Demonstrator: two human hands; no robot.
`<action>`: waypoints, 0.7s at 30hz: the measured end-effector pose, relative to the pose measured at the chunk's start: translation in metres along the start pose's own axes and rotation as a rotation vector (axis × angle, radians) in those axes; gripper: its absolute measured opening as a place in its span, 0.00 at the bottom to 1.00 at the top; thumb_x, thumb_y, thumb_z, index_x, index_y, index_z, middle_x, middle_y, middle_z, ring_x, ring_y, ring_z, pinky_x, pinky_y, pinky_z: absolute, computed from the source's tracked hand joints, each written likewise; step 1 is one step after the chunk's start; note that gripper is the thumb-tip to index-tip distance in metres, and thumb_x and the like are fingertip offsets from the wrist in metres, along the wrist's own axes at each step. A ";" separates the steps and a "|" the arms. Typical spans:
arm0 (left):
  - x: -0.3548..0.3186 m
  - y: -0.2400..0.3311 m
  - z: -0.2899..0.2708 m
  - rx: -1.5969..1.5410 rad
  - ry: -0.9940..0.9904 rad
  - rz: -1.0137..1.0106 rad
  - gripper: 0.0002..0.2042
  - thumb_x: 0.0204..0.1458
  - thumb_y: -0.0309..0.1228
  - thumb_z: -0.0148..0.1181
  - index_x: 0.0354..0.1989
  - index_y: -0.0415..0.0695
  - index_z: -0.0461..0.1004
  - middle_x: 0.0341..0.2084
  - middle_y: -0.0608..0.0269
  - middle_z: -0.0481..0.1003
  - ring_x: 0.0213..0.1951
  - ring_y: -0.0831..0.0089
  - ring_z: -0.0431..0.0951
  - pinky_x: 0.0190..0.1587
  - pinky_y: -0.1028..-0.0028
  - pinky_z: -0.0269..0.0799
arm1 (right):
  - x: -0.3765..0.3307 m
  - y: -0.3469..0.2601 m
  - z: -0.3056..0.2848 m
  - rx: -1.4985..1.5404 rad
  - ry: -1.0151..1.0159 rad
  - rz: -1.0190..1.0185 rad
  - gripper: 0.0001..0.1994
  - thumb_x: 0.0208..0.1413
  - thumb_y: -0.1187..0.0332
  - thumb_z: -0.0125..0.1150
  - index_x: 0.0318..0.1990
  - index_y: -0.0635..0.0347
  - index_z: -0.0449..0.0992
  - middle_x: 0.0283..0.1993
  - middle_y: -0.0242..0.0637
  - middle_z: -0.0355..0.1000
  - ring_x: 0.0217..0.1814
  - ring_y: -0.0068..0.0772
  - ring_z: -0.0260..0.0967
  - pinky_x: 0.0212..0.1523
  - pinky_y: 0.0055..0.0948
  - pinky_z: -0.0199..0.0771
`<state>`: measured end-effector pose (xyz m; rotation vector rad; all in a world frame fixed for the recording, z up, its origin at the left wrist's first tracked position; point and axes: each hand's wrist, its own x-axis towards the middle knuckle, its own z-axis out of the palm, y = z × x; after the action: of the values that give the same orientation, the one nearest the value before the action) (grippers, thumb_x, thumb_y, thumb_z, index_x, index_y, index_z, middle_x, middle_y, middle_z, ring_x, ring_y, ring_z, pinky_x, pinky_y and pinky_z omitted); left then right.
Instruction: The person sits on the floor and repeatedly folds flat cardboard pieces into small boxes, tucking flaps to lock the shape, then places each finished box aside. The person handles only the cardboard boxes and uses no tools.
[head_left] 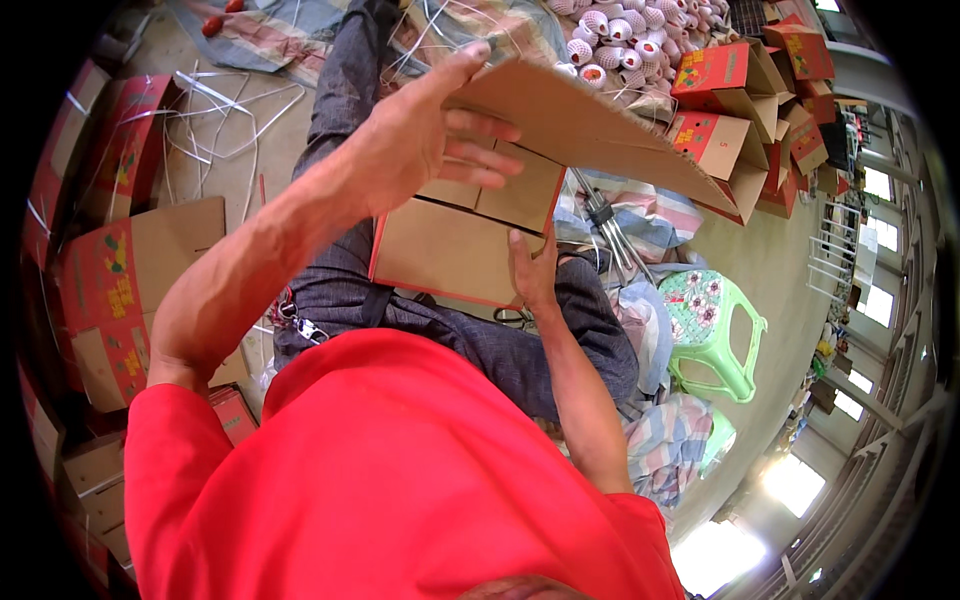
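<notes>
A cardboard box [440, 255] with red outer edges sits at my lap, its top open and plain brown flaps showing. One large flap [610, 125] stands raised on the far side, slanting to the right. My left hand [430, 140] is at the near-left end of this flap, its thumb up by the corner and its fingers stretched out, slightly blurred. On the box's right side rests my right hand [536, 270]. Its thumb lies over the edge and its other fingers are mostly hidden behind the wall.
Fruits in white foam nets [620, 40] are heaped at the far side. Red and brown cartons [720, 140] pile up at right, with more flattened cartons [130, 270] at left. A green stool [715, 330] stands right, near metal rods [610, 225]. White straps [220, 120] lie on the floor.
</notes>
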<state>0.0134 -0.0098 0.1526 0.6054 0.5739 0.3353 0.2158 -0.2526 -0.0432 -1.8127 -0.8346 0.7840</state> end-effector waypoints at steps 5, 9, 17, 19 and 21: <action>-0.024 -0.045 -0.025 0.330 0.111 0.282 0.19 0.63 0.32 0.54 0.61 0.42 0.69 0.56 0.47 0.75 0.58 0.52 0.78 0.59 0.59 0.75 | 0.005 0.047 -0.016 -0.761 -0.053 -0.510 0.29 0.61 0.66 0.67 0.66 0.69 0.68 0.64 0.52 0.72 0.66 0.49 0.69 0.68 0.50 0.66; -0.064 -0.062 -0.002 -0.083 0.279 0.045 0.36 0.53 0.20 0.58 0.73 0.41 0.57 0.59 0.48 0.73 0.56 0.61 0.79 0.59 0.63 0.77 | -0.014 0.050 -0.035 -0.982 -0.112 -0.691 0.25 0.62 0.68 0.65 0.65 0.68 0.70 0.63 0.54 0.72 0.66 0.54 0.69 0.67 0.54 0.66; -0.062 -0.074 -0.026 -0.372 -0.120 -0.329 0.30 0.57 0.20 0.63 0.70 0.37 0.63 0.60 0.53 0.74 0.61 0.60 0.78 0.66 0.58 0.73 | -0.021 0.034 -0.033 -0.821 -0.126 -0.616 0.22 0.63 0.69 0.63 0.62 0.67 0.73 0.61 0.54 0.73 0.65 0.56 0.70 0.67 0.54 0.66; -0.053 -0.069 -0.020 -0.329 -0.120 -0.350 0.29 0.56 0.19 0.64 0.68 0.37 0.65 0.59 0.52 0.76 0.61 0.60 0.78 0.66 0.56 0.74 | -0.017 0.042 -0.035 -0.854 -0.092 -0.627 0.21 0.63 0.69 0.62 0.62 0.67 0.73 0.61 0.54 0.74 0.65 0.57 0.70 0.67 0.54 0.66; -0.046 -0.068 -0.026 -0.245 -0.149 -0.255 0.29 0.56 0.20 0.65 0.67 0.37 0.66 0.57 0.53 0.77 0.59 0.61 0.79 0.64 0.56 0.77 | -0.007 0.047 -0.027 -0.857 -0.103 -0.653 0.20 0.63 0.69 0.61 0.61 0.66 0.74 0.60 0.54 0.74 0.64 0.57 0.70 0.67 0.54 0.66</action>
<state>-0.0291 -0.0724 0.1116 0.3132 0.4522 0.1156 0.2425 -0.2861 -0.0767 -1.9939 -1.9055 0.0665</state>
